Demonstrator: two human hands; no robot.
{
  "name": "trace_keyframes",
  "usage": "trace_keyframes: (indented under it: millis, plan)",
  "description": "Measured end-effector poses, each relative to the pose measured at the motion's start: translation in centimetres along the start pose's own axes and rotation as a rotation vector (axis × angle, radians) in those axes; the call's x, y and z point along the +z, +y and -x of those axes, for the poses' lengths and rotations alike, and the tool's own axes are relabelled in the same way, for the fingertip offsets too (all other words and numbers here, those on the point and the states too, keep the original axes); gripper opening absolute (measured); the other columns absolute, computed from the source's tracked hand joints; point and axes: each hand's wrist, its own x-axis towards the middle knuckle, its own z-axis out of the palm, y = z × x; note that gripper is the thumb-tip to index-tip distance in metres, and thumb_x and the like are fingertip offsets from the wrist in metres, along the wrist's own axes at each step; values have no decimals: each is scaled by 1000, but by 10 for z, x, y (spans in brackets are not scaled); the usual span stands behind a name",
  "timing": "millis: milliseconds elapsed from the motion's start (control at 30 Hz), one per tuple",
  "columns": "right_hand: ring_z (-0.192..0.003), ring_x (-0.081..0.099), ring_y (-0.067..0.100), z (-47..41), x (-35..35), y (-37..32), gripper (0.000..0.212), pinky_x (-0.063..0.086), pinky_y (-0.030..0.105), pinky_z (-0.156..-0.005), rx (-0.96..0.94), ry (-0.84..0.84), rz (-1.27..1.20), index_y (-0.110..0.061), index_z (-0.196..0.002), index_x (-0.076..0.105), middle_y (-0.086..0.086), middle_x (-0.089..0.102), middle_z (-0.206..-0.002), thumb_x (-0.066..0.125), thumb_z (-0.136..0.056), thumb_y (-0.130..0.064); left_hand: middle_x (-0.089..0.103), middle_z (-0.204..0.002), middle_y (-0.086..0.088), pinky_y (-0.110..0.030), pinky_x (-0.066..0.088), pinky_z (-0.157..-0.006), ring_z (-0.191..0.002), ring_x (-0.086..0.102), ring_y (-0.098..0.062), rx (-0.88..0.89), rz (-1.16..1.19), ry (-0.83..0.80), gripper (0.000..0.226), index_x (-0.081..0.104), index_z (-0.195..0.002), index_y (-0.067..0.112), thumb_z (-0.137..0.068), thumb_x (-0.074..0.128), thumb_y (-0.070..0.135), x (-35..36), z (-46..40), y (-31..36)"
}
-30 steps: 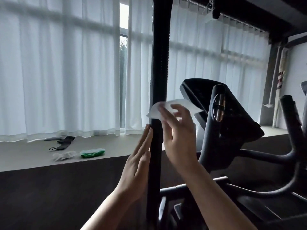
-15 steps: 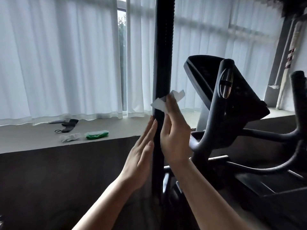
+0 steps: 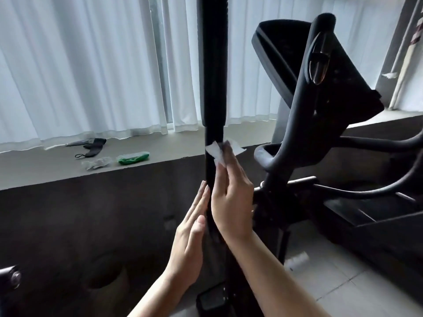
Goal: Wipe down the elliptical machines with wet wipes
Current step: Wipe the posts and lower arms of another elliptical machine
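A black upright handle bar [image 3: 212, 65] of the elliptical machine runs down the middle of the view. My right hand [image 3: 231, 197] presses a white wet wipe [image 3: 217, 152] against the bar's right side, just below the padded grip, with fingers nearly straight. My left hand [image 3: 192, 234] lies flat with straight fingers against the bar's left side, a little lower. The machine's console [image 3: 320, 72] and a second curved handle [image 3: 304, 92] stand to the right.
A grey window ledge [image 3: 45, 170] at the left holds a green wipe pack [image 3: 132, 157], a crumpled clear wrapper [image 3: 97, 163] and a black strap [image 3: 91, 145]. White curtains hang behind. Tiled floor [image 3: 332, 277] shows at the lower right.
My right hand has slid the wipe down the bar, from the padded grip to the bare tube below it. My left hand moved down along with it. My view has tilted downward.
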Motion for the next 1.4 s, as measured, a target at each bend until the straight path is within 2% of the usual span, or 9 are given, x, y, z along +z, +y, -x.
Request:
trace_keyframes:
  millis: [167,267,433,633,833,900,1133,1267,1400]
  plan:
    - [-133,48,15,-2,7,1,39,38,20,-110,1,32,-34,0,-136,53,11,56,-138,47,-98,-11,42,-152,16,-53,24,-119,-145,32,-9,-103,157,1,52,50,-141,33,-92,36,42,0,3,-3]
    - [-135,47,13,56,-8,30,41,40,31,-111,55,-69,-39,-4,-140,48,4,54,-142,45,-99,-8,40,-152,18,-46,24,-121,-145,32,-10,-102,135,12,47,51,-139,40,-94,37,43,1,13,-6]
    - [-133,47,2,153,-35,77,38,38,18,-108,389,-195,-76,-14,-136,52,-24,51,-138,41,-101,-23,18,-162,12,-18,20,-117,-149,20,-10,78,-303,-25,58,24,-153,12,-105,30,43,12,34,-28]
    - [-131,45,-7,158,-44,140,37,35,18,-110,481,-390,4,-7,-134,57,-4,57,-135,49,-99,1,-14,-165,2,-36,5,-123,-152,-1,-18,170,-870,0,64,-8,-157,20,-106,23,45,31,50,-66]
    - [-128,39,-7,110,-41,220,46,21,0,-104,482,-735,93,-13,-132,61,-22,45,-135,46,-93,8,-19,-163,1,-41,6,-122,-152,-6,-17,144,-963,54,68,-14,-155,19,-105,23,45,42,50,-72]
    - [-135,36,1,91,-33,251,51,15,-3,-103,568,-801,141,-13,-135,58,-12,45,-143,42,-93,10,-21,-163,1,-41,5,-121,-152,-7,-16,126,-989,49,67,-15,-155,19,-106,22,45,43,50,-70]
    - [-133,46,20,77,-21,261,46,23,0,-97,692,-683,161,-8,-132,60,2,52,-144,39,-95,10,-19,-164,0,-38,5,-122,-152,-6,-17,73,-980,43,66,-13,-156,18,-106,22,43,47,59,-68]
    - [-133,45,7,120,-40,197,50,24,2,-106,655,-587,47,-5,-127,63,1,54,-137,39,-89,16,-22,-163,3,-41,11,-119,-152,-8,-14,26,-873,102,66,-15,-155,19,-106,21,44,63,62,-66]
    - [-128,47,-6,135,-62,134,50,34,13,-109,605,-532,-124,-27,-125,60,-13,57,-131,41,-88,1,-22,-163,6,-45,16,-117,-152,-7,-14,-1,-786,143,65,-15,-155,21,-106,21,45,72,61,-63]
